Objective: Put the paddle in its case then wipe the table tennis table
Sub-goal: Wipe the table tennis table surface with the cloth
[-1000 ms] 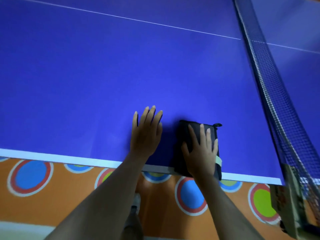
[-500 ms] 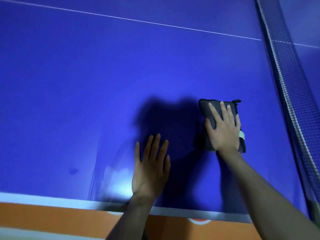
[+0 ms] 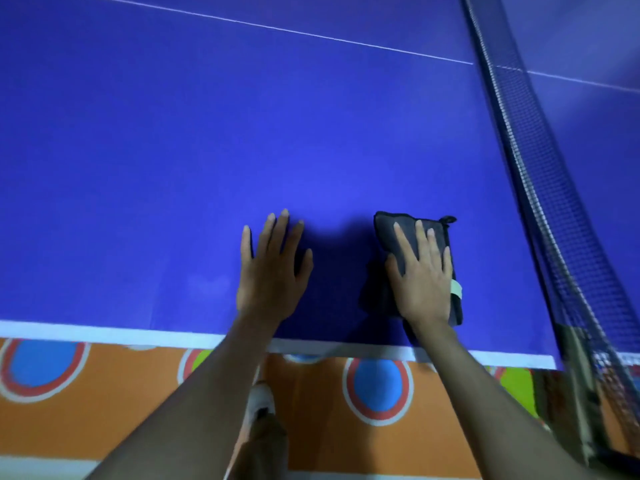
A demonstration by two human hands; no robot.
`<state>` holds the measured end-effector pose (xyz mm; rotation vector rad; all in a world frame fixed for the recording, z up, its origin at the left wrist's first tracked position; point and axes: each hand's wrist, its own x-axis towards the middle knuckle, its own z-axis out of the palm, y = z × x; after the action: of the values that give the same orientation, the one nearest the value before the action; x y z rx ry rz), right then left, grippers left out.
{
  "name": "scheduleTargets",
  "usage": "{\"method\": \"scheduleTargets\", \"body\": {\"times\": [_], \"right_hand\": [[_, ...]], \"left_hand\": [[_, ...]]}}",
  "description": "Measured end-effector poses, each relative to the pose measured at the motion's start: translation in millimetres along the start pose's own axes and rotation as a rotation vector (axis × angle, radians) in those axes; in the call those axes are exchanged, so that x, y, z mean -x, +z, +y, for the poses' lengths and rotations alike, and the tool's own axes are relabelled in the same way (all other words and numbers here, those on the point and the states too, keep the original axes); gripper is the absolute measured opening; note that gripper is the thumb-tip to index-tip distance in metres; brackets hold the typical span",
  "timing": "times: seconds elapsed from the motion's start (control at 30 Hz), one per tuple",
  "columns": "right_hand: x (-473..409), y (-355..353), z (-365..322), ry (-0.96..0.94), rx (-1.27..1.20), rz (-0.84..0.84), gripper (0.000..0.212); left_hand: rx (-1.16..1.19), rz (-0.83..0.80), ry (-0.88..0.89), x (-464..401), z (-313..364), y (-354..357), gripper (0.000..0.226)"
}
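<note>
On the table, cloth under right fingers.

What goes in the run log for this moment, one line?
phase: wiping | right hand: flat on dark cloth | left hand: flat on table | net: right of cloth

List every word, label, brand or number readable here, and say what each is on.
No readable text.
The pale tag on the dark cloth under the right hand: no print can be made out.
Printed patches by the net post: too blurred to read.
Table: only white lines.
</note>
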<state>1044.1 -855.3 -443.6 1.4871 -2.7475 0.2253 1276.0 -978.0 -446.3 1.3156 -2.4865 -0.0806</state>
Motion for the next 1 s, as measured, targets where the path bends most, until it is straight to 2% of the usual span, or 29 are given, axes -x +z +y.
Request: {"method": "scheduleTargets", "body": {"times": [0.1, 0.2, 0.33, 0.53, 0.7, 1.0], "right_hand": [[64.5, -6.1, 11.2, 0.043, 0.001, -0.009, 0.062], [112.5, -13.0, 21.8, 0.043, 0.023, -0.024, 0.061], [118.6, -16.4, 34.0, 0.035, 0.038, -0.078, 0.064], [67.7, -10.9, 37.6, 0.109, 0.043, -0.04, 0.067], [-12.7, -6.3, 54.8, 0.128, 0.023, 0.023, 0.066], [-120.2, -3.5, 72.5, 0.121, 0.007, -0.002, 0.067]], "left_hand": [[0.003, 0.053, 0.049, 2.5, 3.5, -5.3, 0.045], [-0.114, 0.076, 0.138, 8.3, 9.3, -8.7, 0.041], [-0.038, 0.101, 0.13, 2.6, 43.0, -9.1, 0.04], [0.121, 0.044, 0.073, -13.5, 85.6, 18.6, 0.043], [0.092, 0.021, 0.085, -12.4, 89.6, 24.4, 0.047], [0.051, -0.039, 0.062, -18.2, 87.0, 26.9, 0.05]]}}
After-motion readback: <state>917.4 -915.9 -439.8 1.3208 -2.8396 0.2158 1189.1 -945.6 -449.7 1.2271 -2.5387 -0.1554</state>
